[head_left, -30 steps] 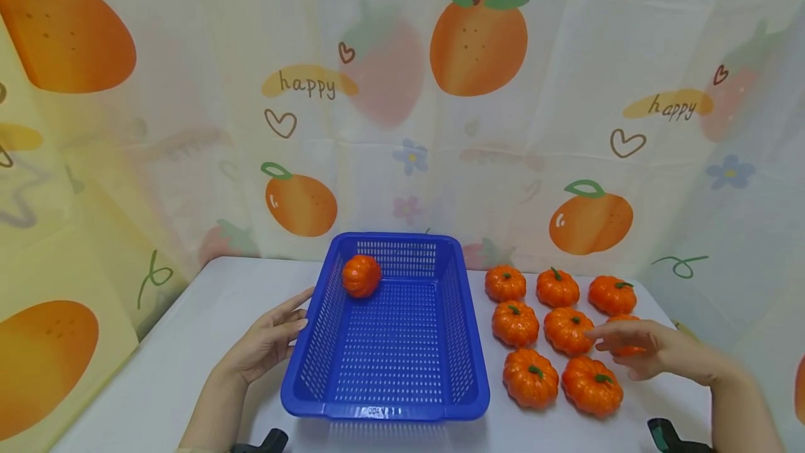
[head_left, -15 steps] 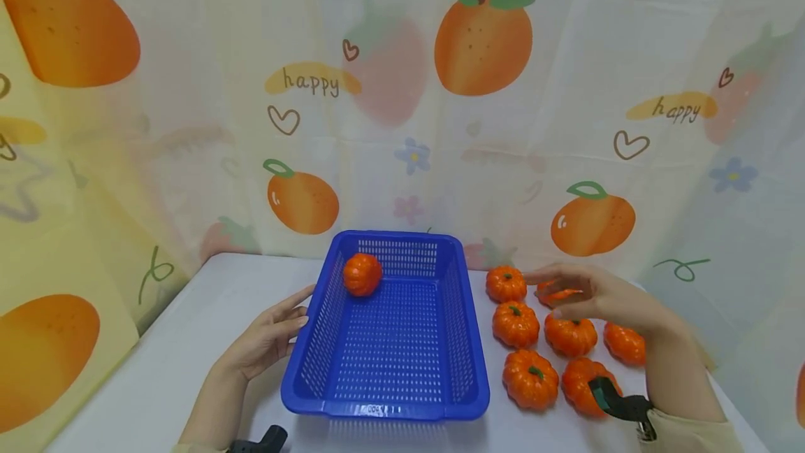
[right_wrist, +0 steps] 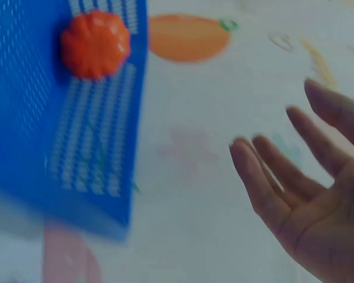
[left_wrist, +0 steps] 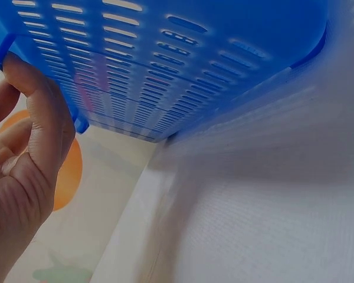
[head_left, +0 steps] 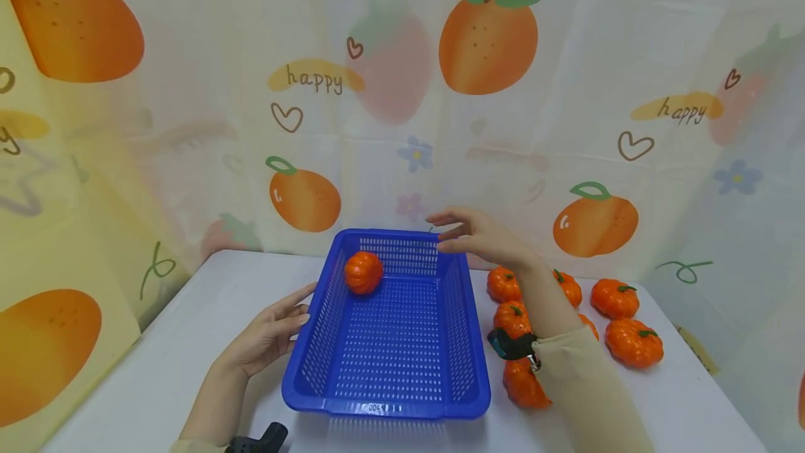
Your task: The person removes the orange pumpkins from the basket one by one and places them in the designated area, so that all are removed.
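A blue plastic basket [head_left: 390,341] with slotted walls stands on the white table, holding one small orange pumpkin [head_left: 363,272] near its back left corner. My left hand [head_left: 270,334] holds the basket's left rim; in the left wrist view its fingers [left_wrist: 44,112] bend at the rim's edge. Above the back right corner of the basket is my right hand [head_left: 484,235], fingers spread and nothing in them. The right wrist view shows that empty palm [right_wrist: 324,218] apart from the basket.
Right of the basket, several small pumpkins [head_left: 634,343] with green stems sit in rows, partly hidden by my right forearm [head_left: 566,362]. A fruit-print curtain [head_left: 402,89] hangs behind the table [head_left: 157,341].
My right hand has swept left from over the pumpkins to the basket's back right corner, carrying nothing. My left hand and the pumpkin in the basket stay put.
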Available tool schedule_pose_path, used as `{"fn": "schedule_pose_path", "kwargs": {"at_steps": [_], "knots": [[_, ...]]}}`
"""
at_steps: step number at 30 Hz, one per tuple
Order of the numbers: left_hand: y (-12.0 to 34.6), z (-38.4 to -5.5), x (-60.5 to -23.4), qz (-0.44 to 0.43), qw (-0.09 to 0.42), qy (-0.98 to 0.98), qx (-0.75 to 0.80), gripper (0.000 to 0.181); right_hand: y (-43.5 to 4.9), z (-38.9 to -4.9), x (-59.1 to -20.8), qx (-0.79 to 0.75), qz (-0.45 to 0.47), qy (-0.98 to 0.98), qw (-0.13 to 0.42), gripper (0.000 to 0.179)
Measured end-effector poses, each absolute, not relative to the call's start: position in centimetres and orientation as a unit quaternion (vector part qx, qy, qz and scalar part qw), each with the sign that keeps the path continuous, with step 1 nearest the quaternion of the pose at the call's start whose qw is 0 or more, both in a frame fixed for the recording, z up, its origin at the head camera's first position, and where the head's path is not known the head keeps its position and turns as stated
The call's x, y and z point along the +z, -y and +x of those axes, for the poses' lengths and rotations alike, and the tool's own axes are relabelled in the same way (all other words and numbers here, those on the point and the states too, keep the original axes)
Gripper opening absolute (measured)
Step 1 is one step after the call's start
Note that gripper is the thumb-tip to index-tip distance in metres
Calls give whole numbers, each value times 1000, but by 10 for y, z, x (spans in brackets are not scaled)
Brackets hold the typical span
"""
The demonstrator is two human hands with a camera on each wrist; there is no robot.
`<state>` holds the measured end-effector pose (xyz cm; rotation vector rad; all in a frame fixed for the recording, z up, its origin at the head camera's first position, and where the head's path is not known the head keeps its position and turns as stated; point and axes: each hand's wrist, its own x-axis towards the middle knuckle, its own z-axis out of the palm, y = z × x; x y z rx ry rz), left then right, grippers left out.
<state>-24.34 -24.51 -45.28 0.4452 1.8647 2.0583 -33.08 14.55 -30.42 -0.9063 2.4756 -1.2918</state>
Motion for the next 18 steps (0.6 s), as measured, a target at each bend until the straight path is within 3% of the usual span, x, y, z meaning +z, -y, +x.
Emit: {"fn": "schedule_pose_path", "kwargs": {"at_steps": [8,18], "knots": [[244,-243,-451,155,168,-653,722,65,-71,-356,-333,-553,-203,-798,130,54],[245,-244,-453,164,171,-641,730,64,-11,-369,-367,-571,-100,-807,112,56]]}}
